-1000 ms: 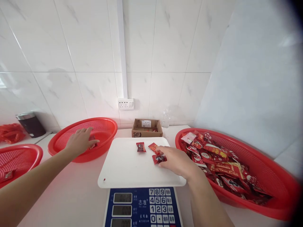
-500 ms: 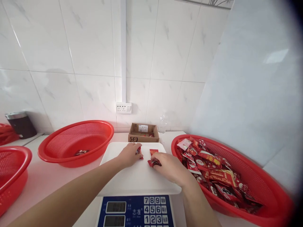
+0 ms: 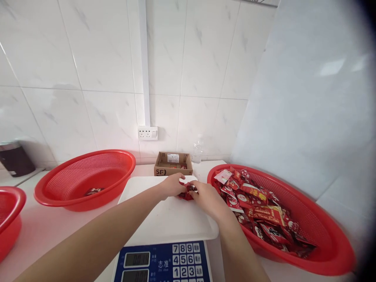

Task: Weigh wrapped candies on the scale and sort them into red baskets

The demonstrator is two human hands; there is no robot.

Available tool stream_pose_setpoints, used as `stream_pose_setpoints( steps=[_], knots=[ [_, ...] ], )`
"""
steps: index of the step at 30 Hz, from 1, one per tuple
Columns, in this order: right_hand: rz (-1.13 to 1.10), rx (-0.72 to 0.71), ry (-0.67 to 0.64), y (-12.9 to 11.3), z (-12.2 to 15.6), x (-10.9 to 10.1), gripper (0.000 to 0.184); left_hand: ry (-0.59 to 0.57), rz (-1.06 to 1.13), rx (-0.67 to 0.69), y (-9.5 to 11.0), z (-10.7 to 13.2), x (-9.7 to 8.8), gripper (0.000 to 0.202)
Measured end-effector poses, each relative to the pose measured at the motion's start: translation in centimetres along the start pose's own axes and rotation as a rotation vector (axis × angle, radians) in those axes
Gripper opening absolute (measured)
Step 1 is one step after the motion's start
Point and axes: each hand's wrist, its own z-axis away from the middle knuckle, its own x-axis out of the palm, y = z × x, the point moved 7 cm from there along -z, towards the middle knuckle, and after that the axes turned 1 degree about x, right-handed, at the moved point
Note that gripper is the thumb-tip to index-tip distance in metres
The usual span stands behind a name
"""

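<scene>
Both hands meet over the far part of the white scale platform. My left hand and my right hand are closed around a small cluster of red candy packets lying between them. The fingers curl over the packets and hide most of them. The scale's blue keypad and displays sit at the bottom edge. A large red basket on the right is heaped with several red snack packets.
A red mesh basket at the left holds one dark packet. Another red basket shows at the far left edge. A small cardboard box, a clear bottle, a wall socket and a dark bin stand by the tiled wall.
My left hand left the left basket, dropping a packet there, and came onto the scale platform. Both hands then pushed the loose packets together into one cluster.
</scene>
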Motion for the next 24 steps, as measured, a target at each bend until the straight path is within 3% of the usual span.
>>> stream_pose_setpoints(
  steps=[5, 10, 13, 20, 24],
  knots=[
    [-0.086, -0.042, -0.057, -0.1, 0.3, 0.4, 0.037, -0.147, 0.212, -0.048, 0.7, 0.5, 1.2, 0.081],
    [-0.192, -0.125, -0.081, -0.7, 0.7, 0.2, 0.044, -0.114, 0.296, -0.048, 0.7, 1.0, 1.1, 0.041],
    [-0.210, -0.135, -0.089, -0.8, 0.8, 0.3, 0.046, -0.063, 0.312, -0.027, 0.3, 1.3, 0.6, 0.029],
    [-0.257, -0.158, -0.082, -1.5, 1.5, -0.4, 0.039, 0.004, 0.342, 0.037, 0.2, 3.2, -1.1, 0.022],
    [-0.278, -0.145, -0.039, -1.9, 2.1, -1.4, 0.041, 0.086, 0.334, 0.074, 0.4, 5.3, -4.1, 0.025]
  ],
)
